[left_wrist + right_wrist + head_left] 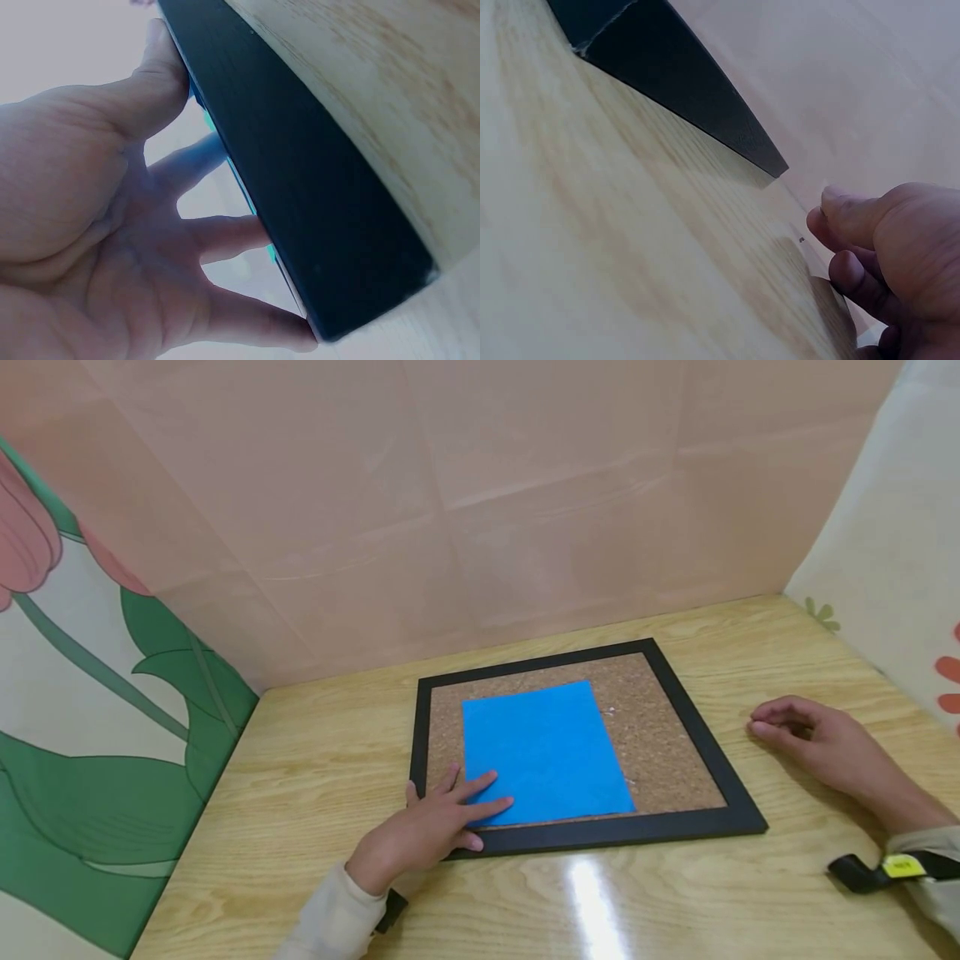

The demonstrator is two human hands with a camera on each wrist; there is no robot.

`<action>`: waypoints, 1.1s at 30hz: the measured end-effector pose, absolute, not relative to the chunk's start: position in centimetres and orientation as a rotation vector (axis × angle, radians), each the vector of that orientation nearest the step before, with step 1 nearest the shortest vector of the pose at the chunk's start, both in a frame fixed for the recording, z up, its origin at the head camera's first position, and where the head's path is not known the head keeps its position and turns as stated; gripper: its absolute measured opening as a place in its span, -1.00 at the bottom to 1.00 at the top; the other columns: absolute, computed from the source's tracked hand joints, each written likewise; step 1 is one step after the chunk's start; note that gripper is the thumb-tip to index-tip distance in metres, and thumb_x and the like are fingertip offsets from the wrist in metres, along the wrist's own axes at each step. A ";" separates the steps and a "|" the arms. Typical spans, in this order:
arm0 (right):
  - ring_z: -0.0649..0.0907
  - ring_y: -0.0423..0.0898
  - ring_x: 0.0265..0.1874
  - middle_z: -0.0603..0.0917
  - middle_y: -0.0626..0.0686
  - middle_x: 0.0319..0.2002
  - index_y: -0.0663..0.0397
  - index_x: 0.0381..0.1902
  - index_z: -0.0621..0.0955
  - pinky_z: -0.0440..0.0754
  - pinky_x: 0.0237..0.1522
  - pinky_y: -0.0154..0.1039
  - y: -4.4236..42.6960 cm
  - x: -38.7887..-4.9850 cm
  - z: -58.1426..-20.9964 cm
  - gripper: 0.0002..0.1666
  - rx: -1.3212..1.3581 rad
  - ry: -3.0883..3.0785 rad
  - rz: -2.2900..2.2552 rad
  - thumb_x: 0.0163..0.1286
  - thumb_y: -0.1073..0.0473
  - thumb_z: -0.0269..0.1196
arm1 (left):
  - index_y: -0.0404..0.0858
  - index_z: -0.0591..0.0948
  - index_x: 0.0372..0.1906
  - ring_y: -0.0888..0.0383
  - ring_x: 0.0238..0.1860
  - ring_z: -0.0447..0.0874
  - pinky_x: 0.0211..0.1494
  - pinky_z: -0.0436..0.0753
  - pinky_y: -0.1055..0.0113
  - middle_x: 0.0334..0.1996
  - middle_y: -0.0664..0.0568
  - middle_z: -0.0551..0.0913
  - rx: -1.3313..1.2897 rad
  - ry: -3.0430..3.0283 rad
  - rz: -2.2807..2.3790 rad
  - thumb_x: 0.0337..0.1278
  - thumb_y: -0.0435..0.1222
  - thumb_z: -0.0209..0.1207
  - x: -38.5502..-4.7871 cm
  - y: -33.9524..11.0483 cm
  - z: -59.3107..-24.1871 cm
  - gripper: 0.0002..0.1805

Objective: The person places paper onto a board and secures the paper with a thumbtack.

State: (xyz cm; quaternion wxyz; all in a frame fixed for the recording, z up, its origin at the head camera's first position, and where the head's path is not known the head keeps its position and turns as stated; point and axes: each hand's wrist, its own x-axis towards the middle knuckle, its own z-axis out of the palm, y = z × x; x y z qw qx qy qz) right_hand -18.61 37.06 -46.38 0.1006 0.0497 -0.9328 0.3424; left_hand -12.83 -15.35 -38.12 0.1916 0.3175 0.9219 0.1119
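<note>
A blue sheet of paper lies on a cork board with a black frame. My left hand rests with spread fingers on the paper's near left corner and the frame. The left wrist view shows the frame's black edge across that palm's fingers. My right hand hovers over or touches the table right of the board. Its thumb and index finger come together; whether something tiny sits between them cannot be seen. A tiny dark speck shows near those fingertips.
Two small clear, shiny pieces, perhaps pins, lie on the cork right of the paper. The wood-grain table meets a pinkish sheet behind. Printed panels with plants stand at both sides.
</note>
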 end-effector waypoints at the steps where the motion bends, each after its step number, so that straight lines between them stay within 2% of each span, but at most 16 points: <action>1: 0.44 -0.64 -0.31 0.58 -0.49 -0.27 -0.06 -0.03 0.65 0.31 -0.30 -0.53 37.0 -18.6 -46.4 -0.72 0.135 -2.761 1.012 0.44 -0.05 0.27 | 0.25 0.20 0.53 -0.29 0.61 -0.26 0.24 -0.03 -0.68 0.63 0.14 -0.04 0.893 2.589 0.314 0.40 -0.08 0.04 -12.8 -15.3 -38.1 -0.36; 9: 0.45 -0.63 -0.33 0.68 -0.24 -0.29 -0.04 0.01 0.63 0.30 -0.30 -0.54 36.9 -18.7 -46.3 -0.66 0.097 -2.773 1.010 0.46 -0.11 0.22 | 0.23 0.21 0.53 -0.30 0.61 -0.26 0.23 -0.02 -0.68 0.63 0.12 -0.03 0.899 2.593 0.315 0.41 -0.09 0.04 -12.8 -15.3 -38.1 -0.36; 22: 0.44 -0.69 -0.34 0.71 -0.20 -0.32 -0.05 0.01 0.62 0.27 -0.30 -0.54 37.0 -18.8 -46.4 -0.65 0.090 -2.780 1.008 0.45 -0.12 0.23 | 0.25 0.20 0.53 -0.30 0.60 -0.25 0.24 -0.02 -0.67 0.63 0.13 -0.04 0.900 2.591 0.300 0.41 -0.07 0.03 -12.8 -15.3 -38.0 -0.36; 33: 0.43 -0.70 -0.35 0.77 -0.07 -0.32 -0.04 0.02 0.62 0.27 -0.32 -0.51 37.1 -19.0 -46.4 -0.62 0.066 -2.804 0.989 0.45 -0.15 0.22 | 0.25 0.20 0.53 -0.30 0.61 -0.25 0.24 -0.03 -0.67 0.63 0.14 -0.04 0.896 2.589 0.307 0.41 -0.07 0.03 -12.9 -15.3 -38.2 -0.36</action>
